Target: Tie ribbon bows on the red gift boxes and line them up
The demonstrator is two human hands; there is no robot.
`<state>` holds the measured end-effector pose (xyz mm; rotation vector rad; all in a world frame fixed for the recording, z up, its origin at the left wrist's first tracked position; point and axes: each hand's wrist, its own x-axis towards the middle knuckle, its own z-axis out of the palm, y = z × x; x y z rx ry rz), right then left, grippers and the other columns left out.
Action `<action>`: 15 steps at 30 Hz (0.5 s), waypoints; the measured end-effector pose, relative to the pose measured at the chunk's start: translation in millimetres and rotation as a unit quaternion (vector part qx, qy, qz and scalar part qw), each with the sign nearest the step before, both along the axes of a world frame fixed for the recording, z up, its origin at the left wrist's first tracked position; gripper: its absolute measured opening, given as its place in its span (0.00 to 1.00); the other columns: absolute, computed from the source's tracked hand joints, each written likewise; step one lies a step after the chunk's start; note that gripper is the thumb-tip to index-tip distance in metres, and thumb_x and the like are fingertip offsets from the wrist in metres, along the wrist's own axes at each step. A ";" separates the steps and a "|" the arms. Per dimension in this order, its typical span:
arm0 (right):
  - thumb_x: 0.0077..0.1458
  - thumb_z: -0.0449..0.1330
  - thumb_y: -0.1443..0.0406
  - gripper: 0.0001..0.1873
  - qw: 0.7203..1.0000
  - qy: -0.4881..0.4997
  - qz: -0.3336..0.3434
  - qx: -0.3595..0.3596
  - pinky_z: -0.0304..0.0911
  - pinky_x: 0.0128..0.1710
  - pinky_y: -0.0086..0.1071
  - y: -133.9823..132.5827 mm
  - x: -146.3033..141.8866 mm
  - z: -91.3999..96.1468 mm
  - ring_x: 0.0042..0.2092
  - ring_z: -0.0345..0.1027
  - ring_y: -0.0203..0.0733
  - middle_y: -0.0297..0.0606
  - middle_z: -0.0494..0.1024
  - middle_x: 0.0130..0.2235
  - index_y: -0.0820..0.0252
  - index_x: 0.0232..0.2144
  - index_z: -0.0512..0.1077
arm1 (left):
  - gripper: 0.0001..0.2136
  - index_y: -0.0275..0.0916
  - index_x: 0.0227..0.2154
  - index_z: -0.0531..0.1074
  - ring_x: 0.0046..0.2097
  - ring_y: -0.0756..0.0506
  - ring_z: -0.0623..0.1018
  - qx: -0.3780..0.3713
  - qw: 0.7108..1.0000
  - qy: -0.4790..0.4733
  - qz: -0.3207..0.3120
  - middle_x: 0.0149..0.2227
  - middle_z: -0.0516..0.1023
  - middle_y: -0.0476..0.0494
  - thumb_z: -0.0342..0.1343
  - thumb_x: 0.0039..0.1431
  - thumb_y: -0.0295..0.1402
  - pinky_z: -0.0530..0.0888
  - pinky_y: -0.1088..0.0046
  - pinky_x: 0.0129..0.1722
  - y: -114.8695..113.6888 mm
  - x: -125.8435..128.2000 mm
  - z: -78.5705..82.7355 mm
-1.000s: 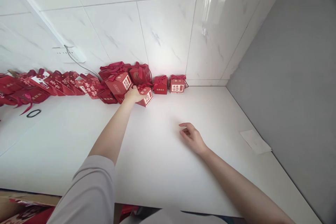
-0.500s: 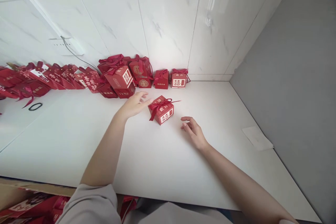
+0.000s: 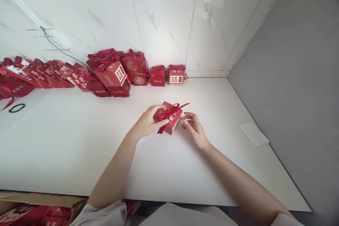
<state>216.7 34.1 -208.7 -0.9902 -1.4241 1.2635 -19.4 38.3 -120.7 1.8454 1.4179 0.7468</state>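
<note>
A small red gift box (image 3: pixel 174 123) with a dark red ribbon bow (image 3: pixel 169 112) on its top sits turned at an angle on the white table. From its left side my left hand (image 3: pixel 148 122) grips it, thumb on the near top edge and fingers over the far part. My right hand (image 3: pixel 195 130) is close by the box's right side, fingers loosely curled and apart, holding nothing. Whether its fingertips touch the box I cannot tell. One ribbon tail points right above my right hand, and another hangs down near my left thumb.
Along the tiled wall stand two small red boxes (image 3: pixel 158 76) and stacked ribboned boxes (image 3: pixel 113 74). More red boxes (image 3: pixel 39 74) line up at left, near a black loop (image 3: pixel 17 108). White paper (image 3: pixel 254 134) lies by the grey panel (image 3: pixel 291 77). A cardboard carton (image 3: pixel 76 204) is below.
My left hand has come right and down onto the gift box and taken hold of it. The box has turned. My right hand is now close beside it. The view has shifted slightly.
</note>
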 end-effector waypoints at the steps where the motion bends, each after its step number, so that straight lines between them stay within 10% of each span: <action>1: 0.65 0.55 0.51 0.21 1.000 0.007 -0.010 0.004 0.69 0.43 0.39 -1.6 0.8 1.6 0.38 0.69 0.40 0.39 0.71 0.46 0.51 0.55 0.61 | 0.23 0.49 0.56 0.68 0.59 0.38 0.72 -0.006 1.000 -0.010 -0.006 0.60 0.69 0.43 0.62 0.58 0.42 0.71 0.56 0.60 -2.9 0.7 0.3; 15: 0.65 0.55 0.53 0.35 0.997 0.020 -0.059 0.051 0.70 0.38 0.37 12.1 15.4 9.5 0.33 0.66 0.38 0.35 0.70 0.40 0.45 0.69 0.46 | 0.09 0.41 0.33 0.75 0.66 0.35 0.64 -0.006 0.984 -0.173 -0.031 0.63 0.65 0.39 0.62 0.59 0.41 0.62 0.54 0.66 1.0 2.3 -22.3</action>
